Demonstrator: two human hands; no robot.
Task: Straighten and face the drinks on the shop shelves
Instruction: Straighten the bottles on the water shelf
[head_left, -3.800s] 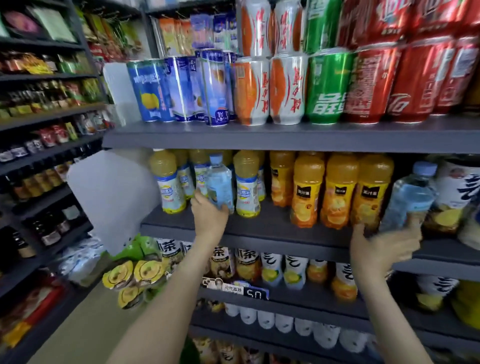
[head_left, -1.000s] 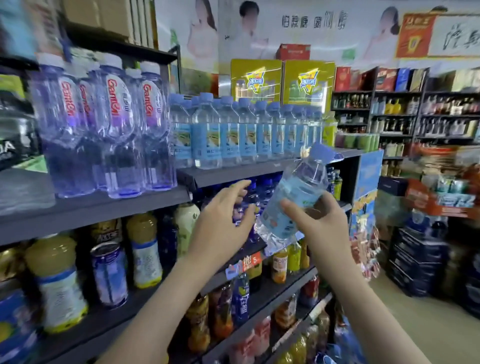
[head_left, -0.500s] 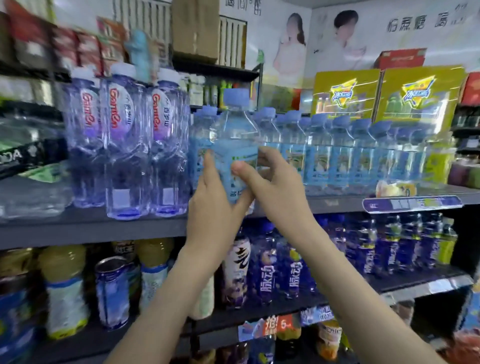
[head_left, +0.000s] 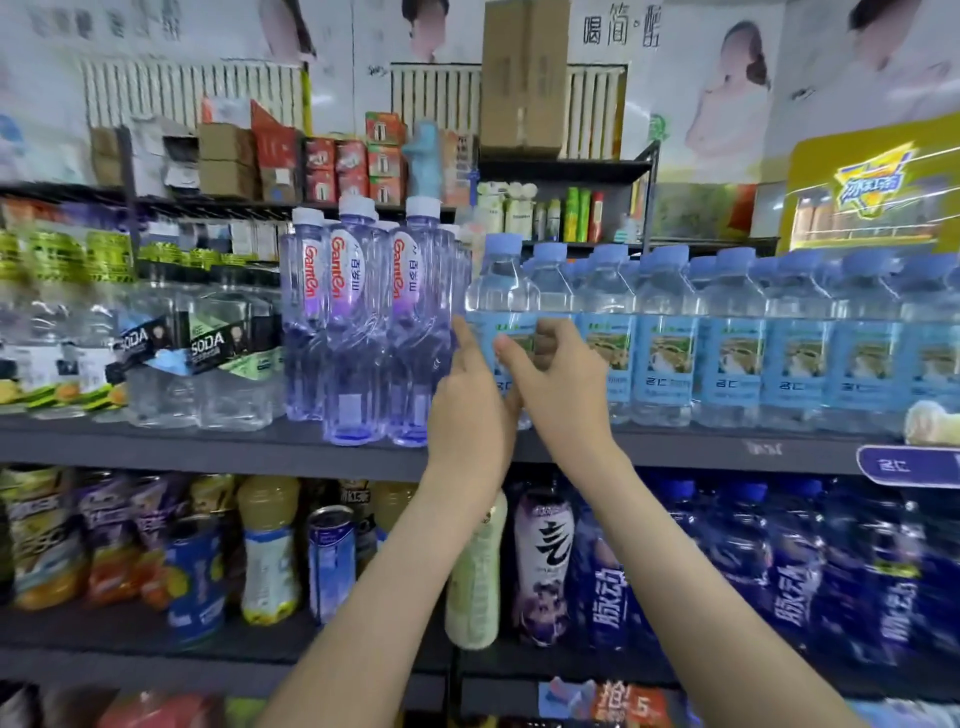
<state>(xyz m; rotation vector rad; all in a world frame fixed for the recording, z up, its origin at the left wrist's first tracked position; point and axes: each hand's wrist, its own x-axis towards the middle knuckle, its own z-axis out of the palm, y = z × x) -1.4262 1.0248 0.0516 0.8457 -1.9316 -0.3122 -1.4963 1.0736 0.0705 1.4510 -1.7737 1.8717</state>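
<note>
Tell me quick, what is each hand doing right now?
Left hand: open, straight fingers pressing the clear plastic water bottle with the light-blue cap and label.
Right hand: fingers curled at that bottle's label; grip cannot be told.

Upper shelf (head_left: 208, 448), left to right: soda bottles (head_left: 223, 364), tall bottles (head_left: 353, 332), water bottles (head_left: 727, 338). Left hand (head_left: 467, 415) and right hand (head_left: 563, 387) lie before the leftmost water bottle (head_left: 501, 291).
</note>
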